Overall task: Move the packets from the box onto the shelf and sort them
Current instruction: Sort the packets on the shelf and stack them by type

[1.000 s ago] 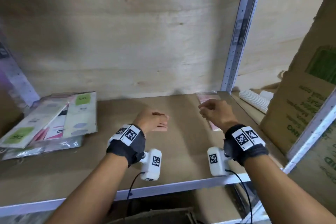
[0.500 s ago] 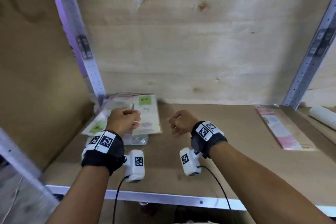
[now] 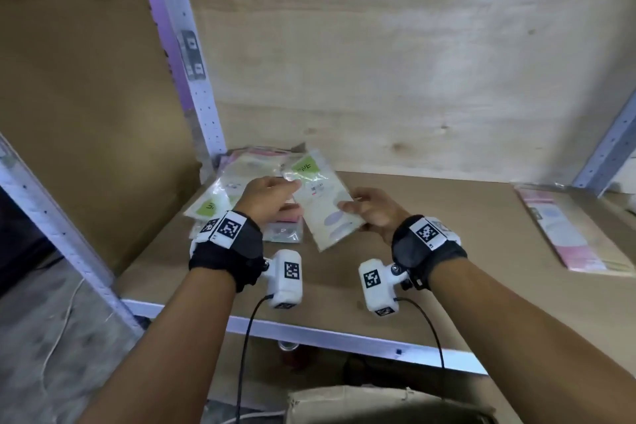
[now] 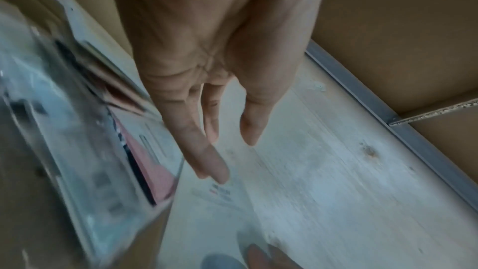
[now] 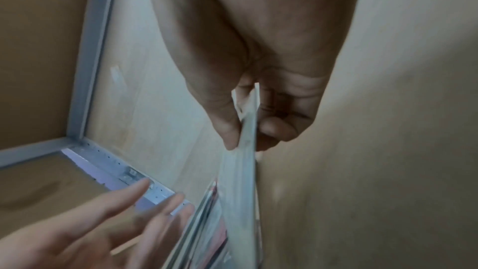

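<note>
A cream packet with a green label (image 3: pixel 321 206) is tilted up above the shelf board (image 3: pixel 447 251). My right hand (image 3: pixel 351 207) pinches its right edge between thumb and fingers; the right wrist view shows that packet (image 5: pixel 240 171) edge-on in the right hand (image 5: pixel 248 136). My left hand (image 3: pixel 292 190) lies against the packet's left side with straight fingers. In the left wrist view the left hand (image 4: pixel 232 150) touches the packet face (image 4: pixel 271 201) with a fingertip (image 4: pixel 220 175). A pile of packets (image 3: pixel 216 196) lies in the back left corner under my left hand.
Pink packets (image 3: pixel 568 237) lie flat at the shelf's right end by a metal upright (image 3: pixel 605 155). Another upright (image 3: pixel 192 79) and a brown side panel (image 3: pixel 86 96) close off the left. A cardboard box (image 3: pixel 378 403) sits below the shelf's front rail (image 3: pixel 327 337).
My view swung left to the pile. Both hands were curled and empty; now the right hand holds a cream packet lifted off the pile and the left has opened against it.
</note>
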`<state>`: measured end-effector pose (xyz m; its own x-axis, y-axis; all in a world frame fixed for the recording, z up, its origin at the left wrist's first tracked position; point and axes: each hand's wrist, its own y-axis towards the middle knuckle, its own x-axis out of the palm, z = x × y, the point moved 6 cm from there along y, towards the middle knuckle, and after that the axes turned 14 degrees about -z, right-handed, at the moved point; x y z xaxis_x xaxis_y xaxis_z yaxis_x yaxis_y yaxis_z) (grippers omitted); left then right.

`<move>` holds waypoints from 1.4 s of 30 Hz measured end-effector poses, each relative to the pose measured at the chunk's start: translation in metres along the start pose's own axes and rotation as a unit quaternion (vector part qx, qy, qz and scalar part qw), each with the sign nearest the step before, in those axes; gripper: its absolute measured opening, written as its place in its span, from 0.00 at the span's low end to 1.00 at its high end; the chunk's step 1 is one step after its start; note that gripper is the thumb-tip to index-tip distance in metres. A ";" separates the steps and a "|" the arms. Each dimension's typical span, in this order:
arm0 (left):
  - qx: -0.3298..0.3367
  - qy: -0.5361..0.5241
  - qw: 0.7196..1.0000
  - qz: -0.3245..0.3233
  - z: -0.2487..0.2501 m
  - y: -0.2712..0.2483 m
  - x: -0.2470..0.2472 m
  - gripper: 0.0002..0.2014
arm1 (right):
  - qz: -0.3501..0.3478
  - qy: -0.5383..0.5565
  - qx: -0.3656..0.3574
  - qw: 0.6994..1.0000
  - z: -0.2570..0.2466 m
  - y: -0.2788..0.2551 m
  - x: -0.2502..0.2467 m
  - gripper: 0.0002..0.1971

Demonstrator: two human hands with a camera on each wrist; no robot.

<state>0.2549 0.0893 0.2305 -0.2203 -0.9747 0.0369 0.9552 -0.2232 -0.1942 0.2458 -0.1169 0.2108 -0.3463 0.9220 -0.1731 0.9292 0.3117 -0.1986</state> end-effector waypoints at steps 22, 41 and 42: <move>-0.050 -0.175 0.974 -0.136 -0.040 0.016 0.155 0.07 | 0.102 -0.213 0.021 0.972 0.038 -0.117 -0.133 0.22; -0.001 0.013 0.995 -0.102 -0.046 0.033 0.139 0.20 | -0.028 0.008 0.019 0.999 0.064 -0.137 -0.137 0.18; -0.014 -0.012 0.993 -0.117 -0.048 0.031 0.139 0.21 | -0.033 0.016 0.012 0.999 0.062 -0.138 -0.137 0.17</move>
<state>0.2448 -0.0532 0.1829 -0.4310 -0.8959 0.1076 0.8721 -0.4442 -0.2055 0.1570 -0.3000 0.2019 -0.4028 0.9063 -0.1279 0.9007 0.3676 -0.2317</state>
